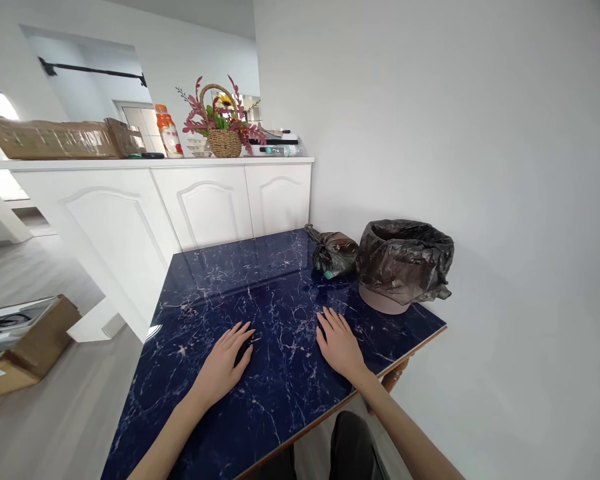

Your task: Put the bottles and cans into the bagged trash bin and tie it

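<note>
Initially, take the bare centre of the table [285, 340] as the dial, with twelve o'clock pointing away from the person. The tabletop is glossy dark blue with white marble-like veining, and it runs beneath both hands.

Left hand [225, 367]: positioned between eight and nine o'clock, palm down on the tabletop. Its fingers are extended and slightly spread, the thumb stands apart from them, and it grips nothing.

Right hand [339, 345]: positioned at three o'clock, palm down near the table's edge. Its fingers are extended with narrow gaps, and it also grips nothing.

Tied black bag [337, 255]: lies at one o'clock on the tabletop, its knotted neck directed toward eleven. Reddish and green contents show through the film.

Bin [383, 303]: stands upright at two o'clock, just beside the bag; whether the two touch cannot be determined. A black liner [405, 260] is folded over its rim and covers most of its outer wall.

White cabinet [210, 207]: located at eleven o'clock, beyond the table. It carries a wicker flower basket [224, 143], an orange-capped bottle [169, 133] and, toward ten, a long cardboard box [50, 140].

Open carton [45, 343]: rests on the floor at nine o'clock.
</note>
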`<state>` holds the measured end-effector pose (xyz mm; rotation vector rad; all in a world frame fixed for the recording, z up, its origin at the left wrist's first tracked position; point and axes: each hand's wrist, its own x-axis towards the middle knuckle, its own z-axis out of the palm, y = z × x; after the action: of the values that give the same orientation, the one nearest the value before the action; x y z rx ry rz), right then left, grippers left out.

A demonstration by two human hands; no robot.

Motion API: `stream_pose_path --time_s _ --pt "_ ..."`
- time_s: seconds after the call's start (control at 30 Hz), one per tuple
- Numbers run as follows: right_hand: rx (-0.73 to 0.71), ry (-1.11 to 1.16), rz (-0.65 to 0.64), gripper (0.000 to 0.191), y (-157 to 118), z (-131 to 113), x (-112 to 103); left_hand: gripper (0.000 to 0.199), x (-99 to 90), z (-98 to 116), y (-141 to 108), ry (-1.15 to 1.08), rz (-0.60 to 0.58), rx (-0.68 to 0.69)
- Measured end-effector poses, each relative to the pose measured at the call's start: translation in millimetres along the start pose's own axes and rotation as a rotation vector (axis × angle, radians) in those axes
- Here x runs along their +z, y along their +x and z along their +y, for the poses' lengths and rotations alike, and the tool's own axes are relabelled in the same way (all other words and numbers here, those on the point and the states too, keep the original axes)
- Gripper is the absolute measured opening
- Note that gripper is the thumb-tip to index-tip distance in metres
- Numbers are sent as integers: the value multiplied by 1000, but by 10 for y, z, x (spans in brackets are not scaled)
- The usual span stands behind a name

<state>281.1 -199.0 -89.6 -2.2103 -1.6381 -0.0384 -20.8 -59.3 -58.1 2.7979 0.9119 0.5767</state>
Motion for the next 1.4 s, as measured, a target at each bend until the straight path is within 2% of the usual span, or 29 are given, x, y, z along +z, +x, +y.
stream_pose_path --time_s 0.47,1.0,1.17,1.4 --pt "8 16 7 61 -3 -22 -12 48 -27 19 -1 5 -46 -22" --pt "-3 22 27 60 3 6 15 45 61 -33 5 10 12 28" --pt "-3 30 22 59 -3 7 2 43 -22 90 -4 -22 14 50" --pt "-2 62 33 58 -13 11 -1 37 -163 348 -33 -111 2 200"
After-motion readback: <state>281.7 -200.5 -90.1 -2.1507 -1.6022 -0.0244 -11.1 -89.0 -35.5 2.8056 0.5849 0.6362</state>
